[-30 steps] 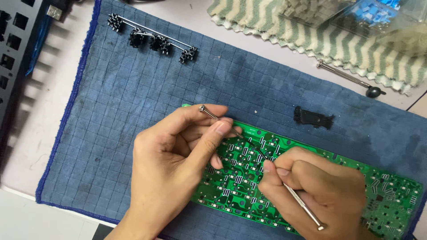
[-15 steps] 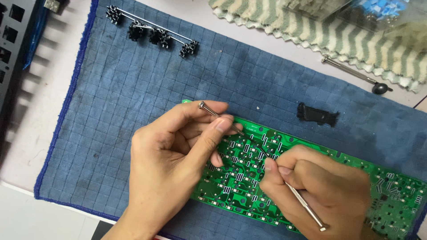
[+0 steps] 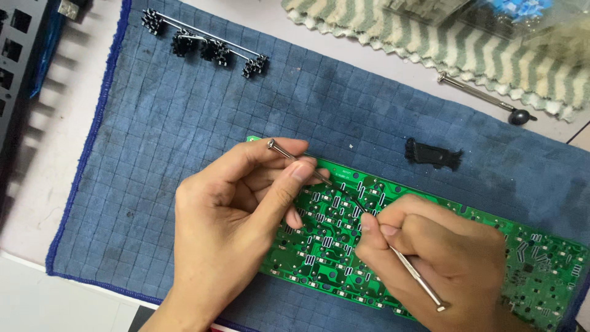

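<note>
A green circuit board [image 3: 541, 270] lies on a blue cloth mat [image 3: 184, 123], running from the middle to the right edge. My left hand [image 3: 233, 221] pinches a thin metal pick [image 3: 279, 149] between thumb and forefinger, its tip angled down onto the board. My right hand [image 3: 430, 258] grips a second thin metal pick [image 3: 418, 283] like a pen, with its tip meeting the same spot [image 3: 353, 206] on the board. Both hands rest over the board's left half and hide part of it.
Several black clips on metal wires [image 3: 209, 46] lie at the mat's top left. A small black part [image 3: 433, 154] sits above the board. A small screwdriver [image 3: 485, 98] lies beside a striped green towel [image 3: 442, 49]. A black perforated frame [image 3: 18, 67] lines the left edge.
Both hands keep their grip on the picks over the board. The two tips have barely shifted; the view has drifted a little.
</note>
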